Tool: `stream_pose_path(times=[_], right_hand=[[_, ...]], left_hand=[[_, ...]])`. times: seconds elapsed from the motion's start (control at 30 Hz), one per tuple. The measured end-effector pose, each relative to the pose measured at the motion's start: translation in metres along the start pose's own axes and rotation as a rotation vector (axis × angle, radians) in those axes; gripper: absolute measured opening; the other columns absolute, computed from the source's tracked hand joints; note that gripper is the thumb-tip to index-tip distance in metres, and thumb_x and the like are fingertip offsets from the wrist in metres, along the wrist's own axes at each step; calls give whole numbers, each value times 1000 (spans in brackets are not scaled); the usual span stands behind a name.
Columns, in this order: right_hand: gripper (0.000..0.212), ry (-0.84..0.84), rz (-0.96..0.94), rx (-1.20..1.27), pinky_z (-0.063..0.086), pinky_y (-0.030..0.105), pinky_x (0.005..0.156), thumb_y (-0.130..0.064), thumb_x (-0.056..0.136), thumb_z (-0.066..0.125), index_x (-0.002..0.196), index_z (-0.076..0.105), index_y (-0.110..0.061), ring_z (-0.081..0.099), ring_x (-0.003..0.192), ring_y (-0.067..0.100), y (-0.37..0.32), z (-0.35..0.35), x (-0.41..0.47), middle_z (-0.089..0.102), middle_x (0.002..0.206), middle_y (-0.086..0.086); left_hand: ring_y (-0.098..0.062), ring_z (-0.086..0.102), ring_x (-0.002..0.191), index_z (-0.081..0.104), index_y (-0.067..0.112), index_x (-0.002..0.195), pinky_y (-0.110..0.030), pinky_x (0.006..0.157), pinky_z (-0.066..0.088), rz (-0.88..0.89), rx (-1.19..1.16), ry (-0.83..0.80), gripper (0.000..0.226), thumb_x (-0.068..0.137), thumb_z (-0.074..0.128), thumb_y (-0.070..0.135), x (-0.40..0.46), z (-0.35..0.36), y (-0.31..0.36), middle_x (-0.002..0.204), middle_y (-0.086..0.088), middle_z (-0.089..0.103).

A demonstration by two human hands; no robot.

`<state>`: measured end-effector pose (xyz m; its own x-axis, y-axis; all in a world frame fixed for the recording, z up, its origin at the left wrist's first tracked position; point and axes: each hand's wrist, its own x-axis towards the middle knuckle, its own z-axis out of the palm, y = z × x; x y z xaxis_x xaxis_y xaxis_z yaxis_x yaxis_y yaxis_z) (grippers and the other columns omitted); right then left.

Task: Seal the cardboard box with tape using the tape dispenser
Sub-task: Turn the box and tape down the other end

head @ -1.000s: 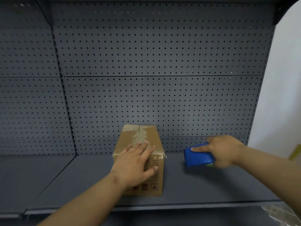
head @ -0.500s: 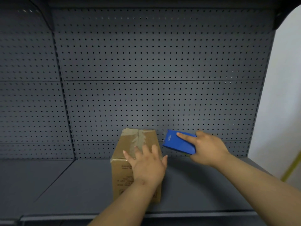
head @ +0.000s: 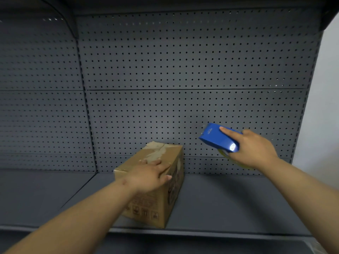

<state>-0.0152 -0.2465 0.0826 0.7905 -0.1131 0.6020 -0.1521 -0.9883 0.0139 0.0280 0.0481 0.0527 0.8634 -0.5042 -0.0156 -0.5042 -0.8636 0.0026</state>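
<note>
One box (head: 156, 180) sits on the grey shelf (head: 229, 202), turned at an angle, old tape across its top. The left hand (head: 148, 176) lies flat on it, fingers spread. The right hand (head: 251, 149) grips the blue dispenser (head: 216, 138), raised right of the box.

box (head: 156, 182) on shelf (head: 229, 202) | left hand (head: 148, 176) on box | tape dispenser (head: 218, 139) right, above shelf

Matt brown cardboard box (head: 156, 195), torn wrinkled tape (head: 156, 151) across its top. At 2 o'clock, glossy blue plastic tape dispenser (head: 218, 139). Matt grey perforated metal back panel (head: 183, 70) and smooth shelf (head: 229, 202).
</note>
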Motion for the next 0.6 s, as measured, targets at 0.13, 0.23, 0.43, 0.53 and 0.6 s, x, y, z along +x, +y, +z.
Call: stream_pose_path(times=[0.13,0.23,0.43,0.53,0.6], right_hand=[[66,-26,-28,29,45,31,64,-63,79,49,136,17,-55,54,87,25,-24,0,5,43,90,1],[67,-47,-85,36,46,31,64,-57,81,52,137,15,-55,52,85,23,-54,0,11,39,90,0],[72,-66,-257,16,36,28,62,-44,83,54,138,9,-54,38,79,17,-124,-7,33,33,91,0],[73,-56,-303,-5,34,28,63,-41,84,54,138,7,-55,37,80,17,-153,-12,43,32,91,0],[72,-49,-304,-9,34,27,63,-42,84,54,137,6,-55,36,80,17,-167,-14,48,31,90,0]], left_hand=[[-25,-2,147,11,46,146,-42,117,6,69,9,-162,57,94,31,55,-10,-11,-40,159,12,0],[-18,-4,147,13,49,144,-42,118,3,126,-2,-208,54,96,38,45,-16,-14,-71,158,16,0],[-14,13,145,35,43,140,-33,117,6,-14,-176,-46,45,96,41,44,-32,-14,-129,155,12,24],[-18,14,145,32,33,145,-34,116,10,-164,-149,56,45,100,36,26,-39,-15,-147,156,4,24],[-28,26,140,34,17,144,-37,112,25,-262,-12,154,47,97,33,12,-33,-10,-132,152,-6,30]])
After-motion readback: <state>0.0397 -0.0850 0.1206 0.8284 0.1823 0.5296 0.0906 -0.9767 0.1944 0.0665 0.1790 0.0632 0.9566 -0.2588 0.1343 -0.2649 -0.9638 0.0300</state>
